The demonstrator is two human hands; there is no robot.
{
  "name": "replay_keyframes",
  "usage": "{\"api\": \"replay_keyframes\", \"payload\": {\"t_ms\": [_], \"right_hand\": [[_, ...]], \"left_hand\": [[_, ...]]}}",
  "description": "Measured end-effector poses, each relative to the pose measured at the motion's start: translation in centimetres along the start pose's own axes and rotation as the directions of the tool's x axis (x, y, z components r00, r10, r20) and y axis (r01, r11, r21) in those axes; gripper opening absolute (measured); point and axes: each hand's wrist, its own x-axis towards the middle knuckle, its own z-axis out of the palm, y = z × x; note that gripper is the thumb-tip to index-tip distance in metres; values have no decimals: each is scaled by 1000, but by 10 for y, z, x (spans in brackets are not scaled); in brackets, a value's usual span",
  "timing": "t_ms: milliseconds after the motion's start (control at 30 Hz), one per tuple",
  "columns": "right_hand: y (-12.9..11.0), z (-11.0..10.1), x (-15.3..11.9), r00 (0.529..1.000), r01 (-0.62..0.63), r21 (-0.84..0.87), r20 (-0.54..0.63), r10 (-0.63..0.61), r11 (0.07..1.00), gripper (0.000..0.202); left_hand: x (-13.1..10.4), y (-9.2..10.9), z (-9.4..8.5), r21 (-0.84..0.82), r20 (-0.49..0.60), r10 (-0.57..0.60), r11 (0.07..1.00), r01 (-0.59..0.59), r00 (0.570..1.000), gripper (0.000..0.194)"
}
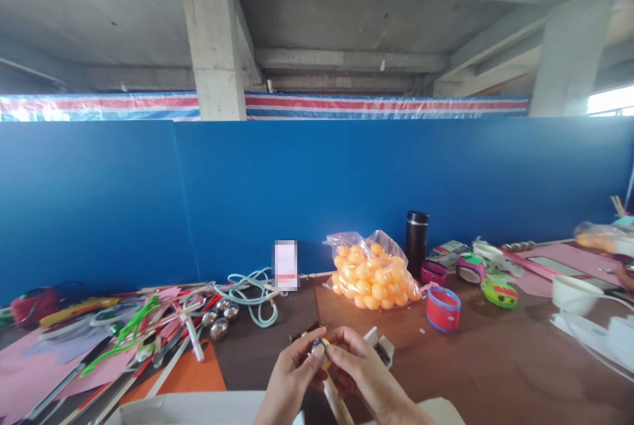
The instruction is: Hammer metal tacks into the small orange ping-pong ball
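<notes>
Near the table's front edge, my left hand (293, 371) and my right hand (364, 372) meet with their fingers closed around a small round yellow-and-dark piece (324, 354). My fingers cover most of it, so its exact kind is unclear. Below the hands a pale wooden stick (337, 404) slants down toward me; whether it joins the round piece cannot be made out. Just beyond my right hand lies a small open white box (385, 348) with dark contents.
A clear bag of orange balls (374, 283) stands ahead beside a black flask (417, 240). Colourful wristbands, including a red-and-blue band (443, 309), lie right of it. Leftward are silver balls (219, 328), a pale blue cord (262, 299) and heaped sticks. A blue partition (307, 187) rises behind.
</notes>
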Motion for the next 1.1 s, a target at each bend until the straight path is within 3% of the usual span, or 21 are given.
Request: {"api": "replay_keyframes", "payload": {"t_ms": [367, 667, 867, 1000, 1100], "right_hand": [[4, -1, 2, 1000, -6, -14, 8, 6, 1000, 34], [1, 2, -1, 998, 28, -37, 56, -26, 999, 38], [6, 3, 4, 996, 86, -83, -11, -87, 993, 40], [5, 0, 4, 996, 69, -224, -33, -79, 972, 43], [1, -2, -3, 979, 76, -553, -118, -169, 830, 36]], "left_hand": [[-8, 15, 10, 18, -26, 9, 1000, -8, 1000, 61], [-7, 9, 6, 82, -28, 33, 996, -31, 999, 59], [-2, 4, 4, -13, 2, 2, 1000, -2, 1000, 57], [-3, 9, 3, -69, -75, -28, 997, 22, 997, 56], [-4, 16, -3, -105, -261, -1, 994, -28, 965, 58]]}}
